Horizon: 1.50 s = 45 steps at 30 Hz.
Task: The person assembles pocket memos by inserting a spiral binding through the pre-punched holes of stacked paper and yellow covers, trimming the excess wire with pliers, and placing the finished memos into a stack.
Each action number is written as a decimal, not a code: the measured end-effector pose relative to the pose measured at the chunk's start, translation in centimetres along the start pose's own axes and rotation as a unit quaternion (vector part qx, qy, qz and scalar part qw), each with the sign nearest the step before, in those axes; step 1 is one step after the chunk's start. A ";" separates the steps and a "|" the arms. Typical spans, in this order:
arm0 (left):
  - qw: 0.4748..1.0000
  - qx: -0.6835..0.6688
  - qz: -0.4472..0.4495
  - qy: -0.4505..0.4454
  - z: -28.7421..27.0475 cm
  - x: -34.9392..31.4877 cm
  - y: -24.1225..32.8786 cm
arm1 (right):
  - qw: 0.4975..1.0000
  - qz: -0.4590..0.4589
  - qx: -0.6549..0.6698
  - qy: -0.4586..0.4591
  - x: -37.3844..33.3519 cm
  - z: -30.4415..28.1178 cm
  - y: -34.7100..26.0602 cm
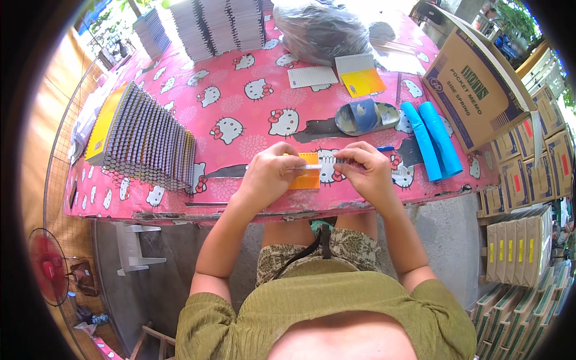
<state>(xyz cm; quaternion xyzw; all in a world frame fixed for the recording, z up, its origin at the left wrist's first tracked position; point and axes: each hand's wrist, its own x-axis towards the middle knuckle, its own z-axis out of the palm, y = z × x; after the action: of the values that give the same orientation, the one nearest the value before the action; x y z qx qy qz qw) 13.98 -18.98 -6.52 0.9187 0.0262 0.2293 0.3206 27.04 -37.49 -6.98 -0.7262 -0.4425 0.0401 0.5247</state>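
At the table's near edge, my left hand [270,175] pinches a small notepad edge-on, its yellow-orange cover [308,180] showing beside the fingers. My right hand [367,174] is closed, thumb against fingers, on a dark spiral wire [339,161] a short way right of the pad. Whether the wire touches the pad I cannot tell. Just beyond my right fingers lies a blue pen [384,148]. A tall stack of spiral-bound notepads [147,141] stands to the left of my left hand.
A blue slipper [367,116] and two blue rolls [433,141] lie on the pink patterned table [252,129]. Farther back are loose notepads [361,75], a plastic-wrapped bundle [321,30] and tall paper stacks [219,27]. An open cardboard box [474,90] stands at right.
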 end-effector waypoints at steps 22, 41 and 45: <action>0.974 0.115 -0.067 0.183 3.4 -1.9 0.4 | 0.982 -0.058 -0.130 -0.122 1.2 1.8 -0.3; 0.974 0.095 -0.054 0.198 3.6 -2.3 0.3 | 0.983 -0.093 -0.157 -0.018 0.6 4.2 -1.6; 0.976 0.099 -0.034 0.188 3.5 -2.5 0.3 | 0.981 -0.078 -0.154 -0.090 2.7 0.6 0.7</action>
<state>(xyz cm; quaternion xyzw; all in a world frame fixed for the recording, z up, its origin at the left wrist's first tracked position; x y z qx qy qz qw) 13.26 -21.73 -9.82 0.8848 0.1396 0.3837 0.2245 28.75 -35.25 -6.69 -0.7553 -0.5439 -0.0040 0.3657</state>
